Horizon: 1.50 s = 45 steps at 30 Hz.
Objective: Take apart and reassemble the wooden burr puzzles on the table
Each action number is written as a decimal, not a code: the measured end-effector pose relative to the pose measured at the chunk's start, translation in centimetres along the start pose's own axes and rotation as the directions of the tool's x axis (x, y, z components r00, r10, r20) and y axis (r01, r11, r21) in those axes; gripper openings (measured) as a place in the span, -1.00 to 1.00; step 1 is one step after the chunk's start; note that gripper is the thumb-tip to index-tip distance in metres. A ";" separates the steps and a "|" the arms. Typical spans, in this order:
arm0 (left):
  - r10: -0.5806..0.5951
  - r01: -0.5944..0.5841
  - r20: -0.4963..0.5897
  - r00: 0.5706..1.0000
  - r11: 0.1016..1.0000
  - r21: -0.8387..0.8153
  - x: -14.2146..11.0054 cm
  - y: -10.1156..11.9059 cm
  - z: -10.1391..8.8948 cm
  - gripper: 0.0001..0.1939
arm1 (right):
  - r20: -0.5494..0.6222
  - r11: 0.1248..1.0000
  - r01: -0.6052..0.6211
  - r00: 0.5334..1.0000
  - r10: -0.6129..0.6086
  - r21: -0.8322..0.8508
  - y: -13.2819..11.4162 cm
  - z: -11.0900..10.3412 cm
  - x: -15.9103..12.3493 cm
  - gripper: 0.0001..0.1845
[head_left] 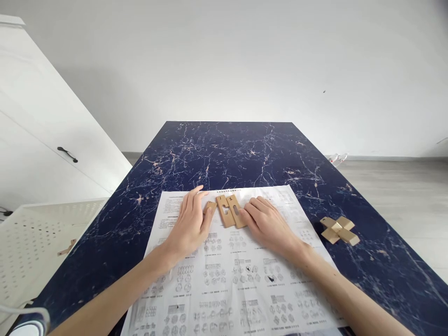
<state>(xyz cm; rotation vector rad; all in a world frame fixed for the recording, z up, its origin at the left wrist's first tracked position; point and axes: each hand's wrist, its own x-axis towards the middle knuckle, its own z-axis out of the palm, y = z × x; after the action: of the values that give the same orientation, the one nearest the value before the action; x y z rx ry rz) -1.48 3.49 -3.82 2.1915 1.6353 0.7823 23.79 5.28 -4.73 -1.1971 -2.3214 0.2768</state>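
Note:
Flat wooden puzzle pieces lie in a row on a printed instruction sheet. The piece marked 1 (pixel 226 215) has a notch cut into its side. Against it lies the piece marked 2 (pixel 235 200), which has a long slot. My left hand (pixel 189 221) has its thumb on a third, partly covered wooden piece (pixel 211 205), with the fingers stretched out beyond it. At the other end of the row, my right hand (pixel 264 221) has curled fingers resting on the paper. Its thumb presses the right edge of piece 2. What lies under the right palm is hidden.
The instruction sheet (pixel 224 252) has rows of small diagrams and covers the near part of the dark blue marbled table (pixel 224 154). Interlocked wooden pieces (pixel 339 229) stand to the right. A white perforated basket (pixel 31 233) beside the table holds another wooden piece (pixel 67 248).

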 end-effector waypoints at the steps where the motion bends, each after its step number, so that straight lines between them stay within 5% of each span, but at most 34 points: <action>1: -0.009 0.010 0.026 1.000 0.999 -0.035 0.0 0.1 -0.1 -0.63 | 0.004 1.000 0.007 1.000 -0.007 0.013 -0.1 0.0 0.0 -0.61; 5: 0.011 0.010 0.145 0.989 0.991 -0.137 0.1 0.7 -0.9 -0.54 | 0.011 0.994 0.047 0.999 -0.049 0.101 -0.6 -0.2 0.0 -0.72; 12: 0.151 -0.134 0.268 0.951 0.988 -0.080 0.5 0.2 -1.2 0.06 | 0.049 0.983 0.146 0.987 -0.152 0.114 -1.0 -0.3 -0.1 -0.64; 19: 0.138 -0.121 0.264 0.954 0.989 -0.079 1.2 -0.2 -1.1 -0.20 | 0.060 0.981 0.129 0.989 -0.139 0.145 -1.1 -0.2 -0.1 -0.66; 24: 0.062 -0.064 0.167 0.984 0.998 0.004 0.7 -0.4 -0.9 -0.25 | 0.069 0.980 0.107 0.990 -0.120 0.167 -0.8 -0.1 -0.2 -0.68; 29: -0.048 0.047 0.004 0.999 0.986 0.158 -0.3 -2.9 -2.1 -0.28 | 0.066 0.977 0.107 0.991 -0.120 0.184 -0.5 -0.1 -0.2 -0.69; 36: -0.234 0.291 -0.200 0.951 0.897 0.334 -0.8 -6.3 -4.5 -0.17 | 0.053 0.975 0.122 0.990 -0.134 0.188 -0.3 0.1 -0.3 -0.68; 41: -0.112 0.214 -0.280 0.954 0.904 0.370 -1.8 -5.7 -4.5 -0.14 | 0.058 0.981 0.126 0.989 -0.135 0.144 -0.4 -0.6 -0.6 -0.69; 45: 0.008 0.083 -0.228 0.974 0.919 0.385 -5.4 -4.3 -5.8 -0.21 | 0.020 0.991 0.124 0.992 -0.125 0.054 -0.5 -4.1 -3.6 -0.69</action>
<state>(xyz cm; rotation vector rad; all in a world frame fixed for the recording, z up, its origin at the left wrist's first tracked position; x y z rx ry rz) -9.37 -0.76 -2.76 2.3955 2.0987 0.7698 27.29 1.90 -2.27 -1.0239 -2.3824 0.3066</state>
